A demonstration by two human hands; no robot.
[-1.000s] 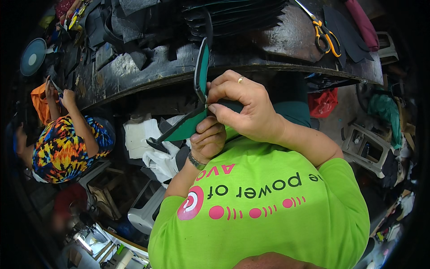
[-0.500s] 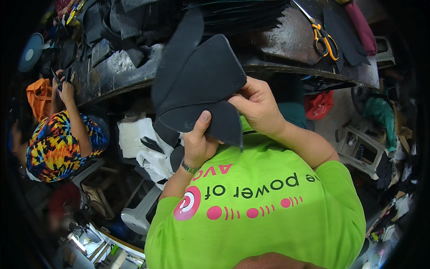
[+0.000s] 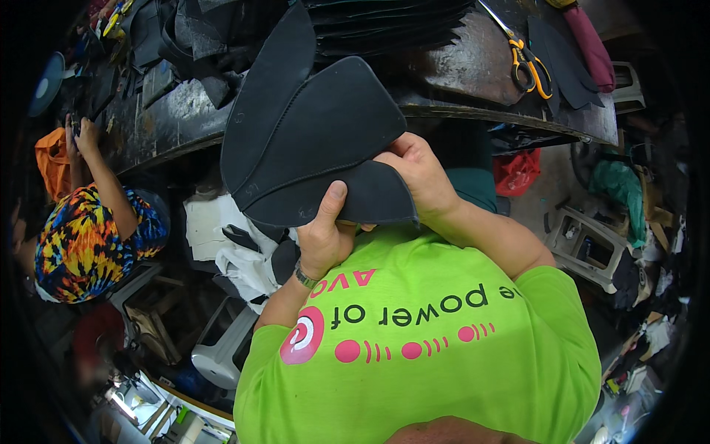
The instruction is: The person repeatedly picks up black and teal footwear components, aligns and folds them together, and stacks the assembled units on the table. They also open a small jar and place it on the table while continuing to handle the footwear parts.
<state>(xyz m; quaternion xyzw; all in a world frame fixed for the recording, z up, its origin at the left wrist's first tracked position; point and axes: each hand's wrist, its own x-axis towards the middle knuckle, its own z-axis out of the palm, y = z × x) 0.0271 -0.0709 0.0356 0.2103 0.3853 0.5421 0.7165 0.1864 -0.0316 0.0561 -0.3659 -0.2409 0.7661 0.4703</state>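
Both my hands hold up a black, leather-like piece (image 3: 333, 111) made of curved panels joined along seams. It spreads out flat in front of my chest, with small pale marks near its left edge. My left hand (image 3: 324, 233) grips the lower edge, thumb on top and the other fingers mostly hidden underneath. My right hand (image 3: 420, 174) pinches the right edge beside the end of the lower seam. The top of the left panel reaches over the edge of the dark worktable (image 3: 185, 122).
A stack of black sheets (image 3: 392, 26) lies on the table ahead, with orange-handled scissors (image 3: 529, 66) to its right. Black scraps (image 3: 196, 44) are heaped at left. A co-worker in a multicoloured shirt (image 3: 89, 244) sits at left. Plastic stools (image 3: 584, 244) stand on the floor.
The black piece has opened out wider and flatter, its left part shifting left and showing more of its face. Both hands keep their hold. The co-worker's hands have moved slightly left.
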